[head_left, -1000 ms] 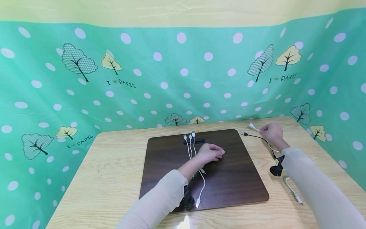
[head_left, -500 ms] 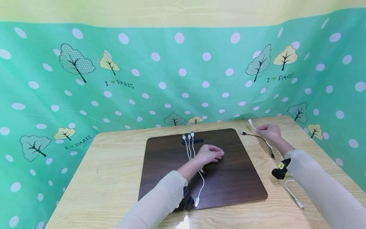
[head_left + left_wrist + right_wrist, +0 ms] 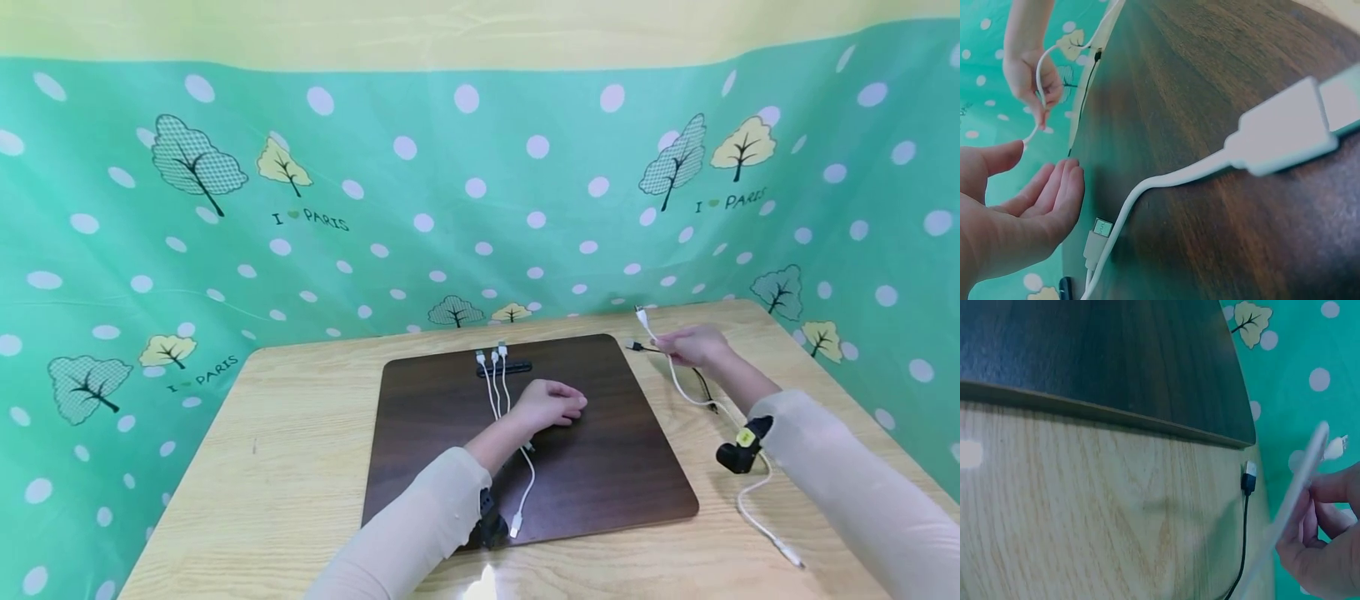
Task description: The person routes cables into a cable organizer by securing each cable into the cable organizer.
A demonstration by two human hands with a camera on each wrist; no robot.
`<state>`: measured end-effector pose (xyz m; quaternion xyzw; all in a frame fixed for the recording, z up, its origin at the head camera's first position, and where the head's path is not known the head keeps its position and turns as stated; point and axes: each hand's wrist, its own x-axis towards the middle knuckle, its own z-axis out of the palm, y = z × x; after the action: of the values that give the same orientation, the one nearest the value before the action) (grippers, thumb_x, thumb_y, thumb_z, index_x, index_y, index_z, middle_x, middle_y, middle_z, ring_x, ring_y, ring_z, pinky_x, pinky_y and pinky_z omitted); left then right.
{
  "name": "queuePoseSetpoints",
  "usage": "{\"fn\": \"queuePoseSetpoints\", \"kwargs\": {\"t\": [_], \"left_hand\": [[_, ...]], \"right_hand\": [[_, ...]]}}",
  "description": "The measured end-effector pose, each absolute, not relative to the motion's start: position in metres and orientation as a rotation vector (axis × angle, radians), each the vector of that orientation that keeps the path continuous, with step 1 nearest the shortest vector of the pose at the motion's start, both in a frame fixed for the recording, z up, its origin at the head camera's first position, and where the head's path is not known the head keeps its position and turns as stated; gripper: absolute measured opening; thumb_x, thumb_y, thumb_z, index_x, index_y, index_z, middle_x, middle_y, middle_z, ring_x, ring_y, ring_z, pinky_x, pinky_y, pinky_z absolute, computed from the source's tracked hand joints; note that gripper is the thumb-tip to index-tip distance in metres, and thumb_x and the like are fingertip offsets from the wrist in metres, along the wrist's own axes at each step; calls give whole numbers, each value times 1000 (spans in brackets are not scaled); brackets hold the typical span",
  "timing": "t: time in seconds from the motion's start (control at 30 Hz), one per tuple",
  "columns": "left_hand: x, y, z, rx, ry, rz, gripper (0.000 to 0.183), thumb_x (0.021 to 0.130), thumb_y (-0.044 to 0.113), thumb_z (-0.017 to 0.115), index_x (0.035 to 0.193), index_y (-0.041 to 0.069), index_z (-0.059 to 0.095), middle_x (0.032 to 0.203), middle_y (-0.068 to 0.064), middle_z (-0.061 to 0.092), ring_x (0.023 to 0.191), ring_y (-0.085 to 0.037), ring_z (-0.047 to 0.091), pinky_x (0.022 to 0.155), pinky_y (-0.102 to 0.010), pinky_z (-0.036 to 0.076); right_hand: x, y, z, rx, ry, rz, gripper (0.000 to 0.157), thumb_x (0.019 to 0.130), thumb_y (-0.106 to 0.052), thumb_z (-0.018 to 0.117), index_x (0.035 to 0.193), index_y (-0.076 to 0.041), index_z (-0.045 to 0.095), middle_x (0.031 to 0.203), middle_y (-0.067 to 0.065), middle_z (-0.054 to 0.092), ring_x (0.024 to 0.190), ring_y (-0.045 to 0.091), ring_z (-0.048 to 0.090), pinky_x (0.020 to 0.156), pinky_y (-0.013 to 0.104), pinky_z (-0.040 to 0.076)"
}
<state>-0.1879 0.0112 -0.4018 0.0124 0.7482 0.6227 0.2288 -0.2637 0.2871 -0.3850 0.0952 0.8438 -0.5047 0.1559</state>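
My right hand (image 3: 696, 344) pinches a white USB cable (image 3: 678, 383) near one plug, above the table right of the dark board. That plug (image 3: 641, 317) points up and away, while the cable's other end (image 3: 783, 550) trails down to the near right. Over the dark wooden board (image 3: 615, 475), my left hand (image 3: 547, 404) hovers with loosely bent fingers; the left wrist view shows a gap between thumb and fingertips with nothing in it. Several white USB cables (image 3: 495, 396) lie on the board beneath the left forearm, partly hidden by it.
A black USB cable (image 3: 1245, 531) lies on the pale wooden table (image 3: 300, 433) beside the board's right edge. At the board's far side, a black strip (image 3: 519, 367) sits under the white plugs. A patterned curtain (image 3: 420, 200) hangs behind the table.
My right hand has moved slightly left, drawing the white cable with it; its plug has swung up and left, and more cable shows over the table. My left hand stays put.
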Motion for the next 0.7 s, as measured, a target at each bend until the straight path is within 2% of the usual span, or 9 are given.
{"fn": "queuePoseSetpoints", "kwargs": {"t": [0.1,0.13,0.17,0.23,0.53,0.7], "left_hand": [[-188,12,-404,21,2050,1718,25,90,13,66,108,-4,67,108,-20,72,99,-30,71,83,-33,61],[-188,12,-405,20,2045,1717,25,90,13,66,109,-4,67,108,-20,72,99,-30,71,83,-32,61],[-188,13,-405,23,2040,1718,25,90,13,66,109,-4,67,108,-20,71,99,-29,71,82,-32,61],[-188,15,-406,31,2020,1726,26,90,13,66,110,-4,66,108,-20,71,99,-29,71,82,-31,61],[-183,29,-404,101,1814,1844,30,92,11,64,114,-9,62,118,-26,66,108,-36,67,90,-33,58],[-177,38,-403,144,1725,1898,30,93,8,61,116,-11,61,121,-30,63,111,-36,65,93,-33,57]], "right_hand": [[-263,284,-382,269,2265,-1573,11,92,-13,64,100,-13,71,71,-17,66,68,-1,59,67,13,55],[-263,282,-381,271,2225,-1600,10,92,-12,63,91,-17,72,71,-16,66,67,-1,59,66,12,54],[-262,281,-380,269,2184,-1622,17,93,-10,62,83,-20,71,71,-15,67,66,-1,58,66,12,54],[-261,277,-379,281,2118,-1648,25,93,-7,59,76,-22,69,69,-14,67,64,-1,58,65,11,54],[-256,258,-371,290,1971,-1710,29,94,-7,58,70,-21,68,68,-10,66,61,-2,58,64,9,53],[-255,247,-367,254,1972,-1695,27,95,-7,57,73,-19,67,70,-11,65,64,-3,57,64,8,52]]}}
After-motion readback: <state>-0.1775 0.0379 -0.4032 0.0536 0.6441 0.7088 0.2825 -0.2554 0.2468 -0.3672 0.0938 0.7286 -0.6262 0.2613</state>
